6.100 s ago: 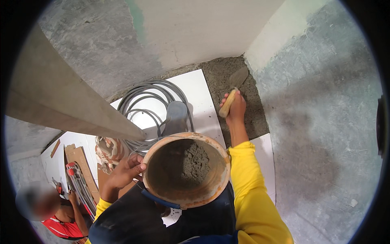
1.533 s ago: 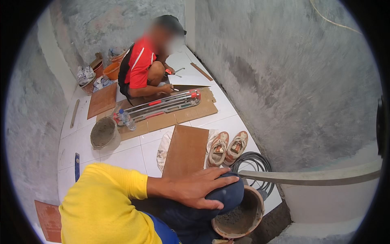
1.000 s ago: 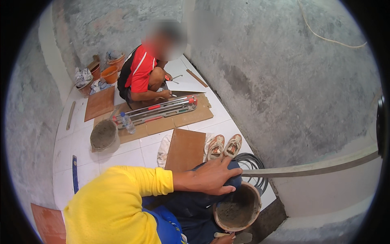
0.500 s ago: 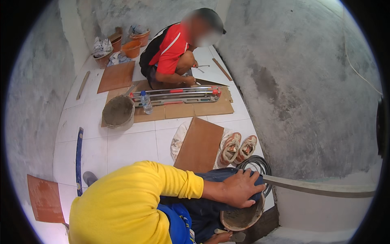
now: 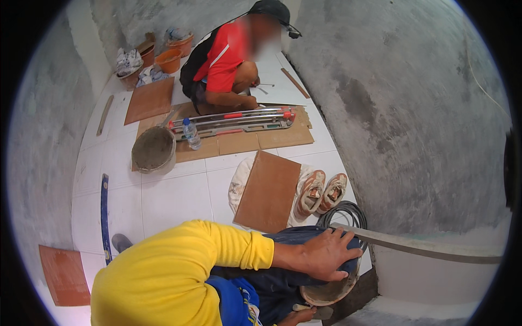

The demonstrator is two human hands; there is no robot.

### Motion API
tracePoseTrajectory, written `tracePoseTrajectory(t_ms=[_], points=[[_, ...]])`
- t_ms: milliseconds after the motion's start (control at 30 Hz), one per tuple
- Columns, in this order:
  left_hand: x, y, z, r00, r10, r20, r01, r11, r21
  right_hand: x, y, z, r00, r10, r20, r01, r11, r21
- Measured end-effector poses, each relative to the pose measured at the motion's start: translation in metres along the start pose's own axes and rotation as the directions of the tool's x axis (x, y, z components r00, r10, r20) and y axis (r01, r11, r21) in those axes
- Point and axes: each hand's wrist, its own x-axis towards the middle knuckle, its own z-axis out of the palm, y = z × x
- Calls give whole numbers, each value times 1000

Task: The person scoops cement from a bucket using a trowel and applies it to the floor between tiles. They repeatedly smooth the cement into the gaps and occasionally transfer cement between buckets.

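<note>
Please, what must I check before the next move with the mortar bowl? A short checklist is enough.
1. Left hand free: ok, it rests open on the knee.
2. Right hand grip: cannot tell, mostly hidden.
3. Mortar bowl within reach: ok, just under the knee.
4. Bowl's fill: cannot tell, it is covered.
5. Nearby floor free: not ok; brown tile, shoes and hose coil lie close.
</note>
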Motion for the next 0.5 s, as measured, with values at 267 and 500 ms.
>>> tracePoseTrajectory(t_ms=[267,500], points=[[9,-2,-12,1000,2,-5,-2,999,-42,9,9,-2,999,-7,51,3,998,64],[4,-12,-16,998,-36,-45,32,996,-77,-7,-10,0,999,32,1,-32,997,77]])
